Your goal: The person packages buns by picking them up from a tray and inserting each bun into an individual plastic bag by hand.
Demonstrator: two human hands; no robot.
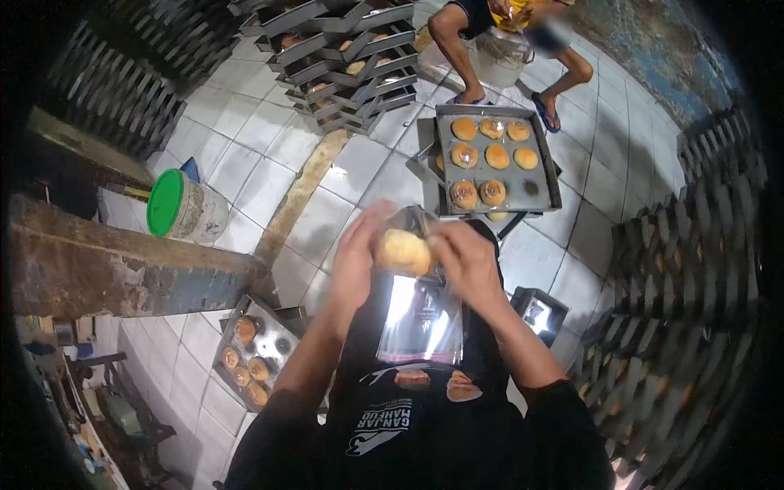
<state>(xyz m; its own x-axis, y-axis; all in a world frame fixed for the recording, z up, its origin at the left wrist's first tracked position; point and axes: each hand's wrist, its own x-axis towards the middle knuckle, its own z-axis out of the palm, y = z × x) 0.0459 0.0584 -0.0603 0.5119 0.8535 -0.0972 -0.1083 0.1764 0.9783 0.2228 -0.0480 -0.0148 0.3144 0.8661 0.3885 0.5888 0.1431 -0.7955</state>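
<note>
A pale golden bun (404, 251) is between my two hands, above my lap, with clear plastic film around its upper side. My left hand (356, 253) holds the bun from the left, its fingertips smeared by motion. On the right, my right hand (469, 263) has its fingers pinched together at the plastic beside the bun. A stack of clear plastic bags (420, 322) lies on my lap below the bun, shining with reflected light.
Ahead, a tray (553, 175) holds several buns, some wrapped. Another tray (278, 331) with buns is at the lower left. A green-lidded bucket (204, 214) and stacked trays (351, 61) stand on the tiles. A person (453, 37) sits beyond the front tray. Racks line the right.
</note>
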